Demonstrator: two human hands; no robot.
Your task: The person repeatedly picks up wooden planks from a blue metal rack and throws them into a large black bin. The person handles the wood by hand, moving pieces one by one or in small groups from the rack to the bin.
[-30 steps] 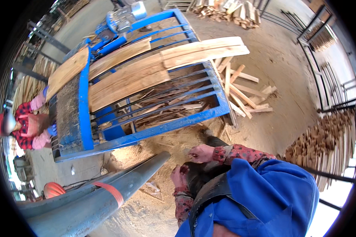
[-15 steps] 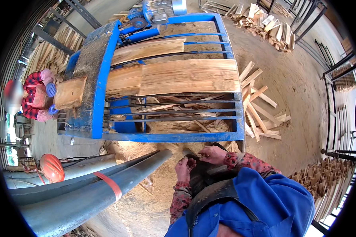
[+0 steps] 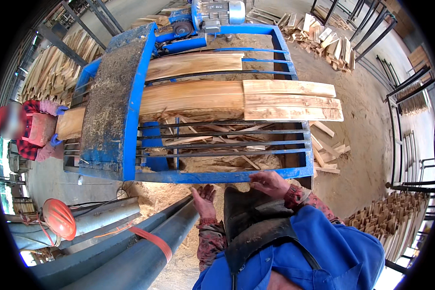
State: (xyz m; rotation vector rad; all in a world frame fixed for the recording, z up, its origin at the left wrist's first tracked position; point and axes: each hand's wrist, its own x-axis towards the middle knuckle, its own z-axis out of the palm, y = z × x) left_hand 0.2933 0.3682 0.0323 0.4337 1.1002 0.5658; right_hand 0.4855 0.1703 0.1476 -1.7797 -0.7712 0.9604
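Observation:
My left hand [image 3: 205, 202] is held in the air just below the near blue rail [image 3: 212, 177] of a saw machine, palm up, fingers apart, holding nothing. My right hand [image 3: 270, 184] is beside that rail further right, fingers loosely spread and nothing visible in them. On the machine's bars, a set of sawn boards [image 3: 292, 100] lies side by side, sticking out past the right end of the frame. Behind it follows a longer sawn board [image 3: 193, 99]. Another board [image 3: 195, 65] lies on the far bars.
At the left, a co-worker's gloved hands [image 3: 56, 140] hold a board [image 3: 71, 122] entering the machine. A blue motor [image 3: 222, 12] sits at the far side. Offcuts [image 3: 326, 150] litter the floor. Large metal pipes [image 3: 145, 256] and an orange helmet [image 3: 59, 219] are at lower left.
The boards have slid right, the front set now overhanging the frame's end. My hands, close together before, have moved apart and opened. The co-worker's board has gone further into the machine.

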